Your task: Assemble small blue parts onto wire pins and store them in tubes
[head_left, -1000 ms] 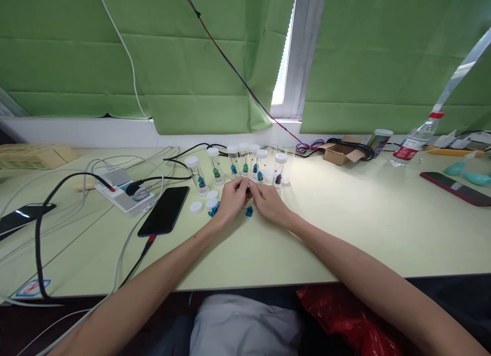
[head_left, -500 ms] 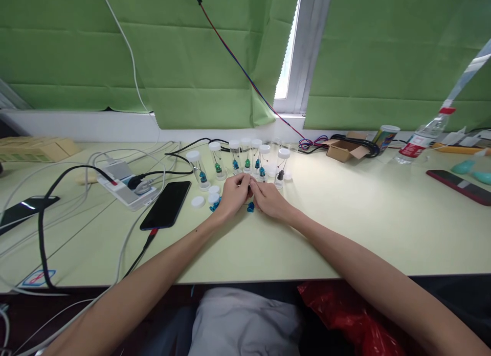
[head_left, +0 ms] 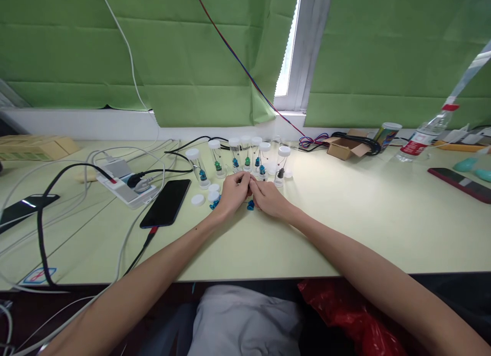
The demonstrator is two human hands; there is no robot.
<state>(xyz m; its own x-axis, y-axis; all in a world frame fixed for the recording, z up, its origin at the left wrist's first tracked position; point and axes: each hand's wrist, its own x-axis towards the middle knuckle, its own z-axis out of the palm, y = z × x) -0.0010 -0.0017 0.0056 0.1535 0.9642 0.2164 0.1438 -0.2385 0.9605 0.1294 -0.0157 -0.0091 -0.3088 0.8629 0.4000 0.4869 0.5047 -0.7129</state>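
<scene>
My left hand (head_left: 235,191) and my right hand (head_left: 268,196) meet above the table, fingertips pinched together around something small and dark that I cannot make out. Just below them lies a small blue piece (head_left: 250,205). More blue pieces (head_left: 215,202) sit at the outer side of my left hand, by loose white caps (head_left: 198,200). Behind my hands stand several clear tubes with white lids, among them one with a blue piece (head_left: 198,168), one with a green piece (head_left: 217,159) and one with a dark piece (head_left: 282,166).
Left are a black phone (head_left: 165,203) on a cable and a white power strip (head_left: 126,183) with tangled cords. A small cardboard box (head_left: 344,147), a can (head_left: 386,136), a water bottle (head_left: 424,136) and a red-edged phone (head_left: 460,184) stand or lie to the right.
Both hands stay pinched together in the same place. The view has shifted very slightly; nothing on the table has visibly moved.
</scene>
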